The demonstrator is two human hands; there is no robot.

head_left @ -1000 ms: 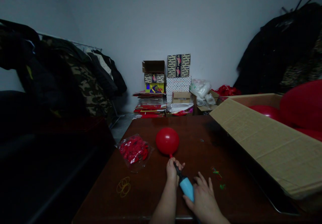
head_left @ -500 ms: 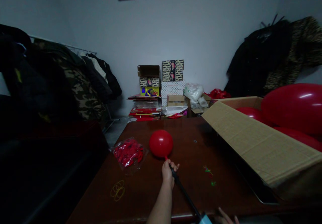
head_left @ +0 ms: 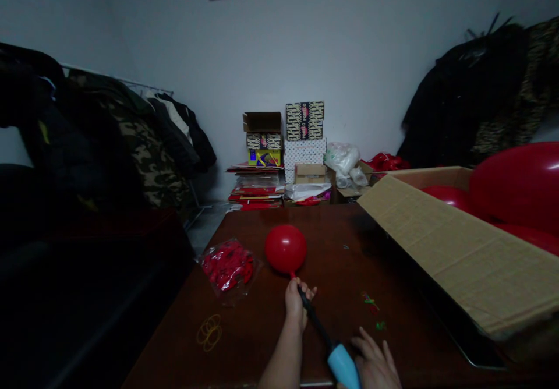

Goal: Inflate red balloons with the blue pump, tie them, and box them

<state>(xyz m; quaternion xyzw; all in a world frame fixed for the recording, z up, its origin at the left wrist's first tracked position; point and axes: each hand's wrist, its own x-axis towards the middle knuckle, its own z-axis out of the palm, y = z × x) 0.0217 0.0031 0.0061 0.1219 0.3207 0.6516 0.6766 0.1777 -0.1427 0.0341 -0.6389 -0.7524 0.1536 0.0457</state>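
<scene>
A small, partly inflated red balloon (head_left: 285,249) stands above the table, its neck fitted over the tip of a hand balloon pump (head_left: 343,367). My left hand (head_left: 297,303) is closed around the balloon's neck and the pump's black nozzle end. The pump's blue barrel slants down toward the lower edge of the view. Against that barrel lies my right hand (head_left: 376,361), its fingers stretched along the right side and what looks like the thumb on the left. Its lower part is cut off by the frame.
A clear bag of red balloons (head_left: 229,265) and yellow rubber bands (head_left: 209,332) lie left on the table (head_left: 248,342). Small coloured bits (head_left: 370,301) lie to the right. A cardboard box (head_left: 463,249) holding large red balloons fills the right side. Stacked boxes (head_left: 304,159) stand behind.
The pump's blue barrel has slid up toward my left hand, shortening the black part that shows. My right hand has come up with it. The whole view has shifted slightly.
</scene>
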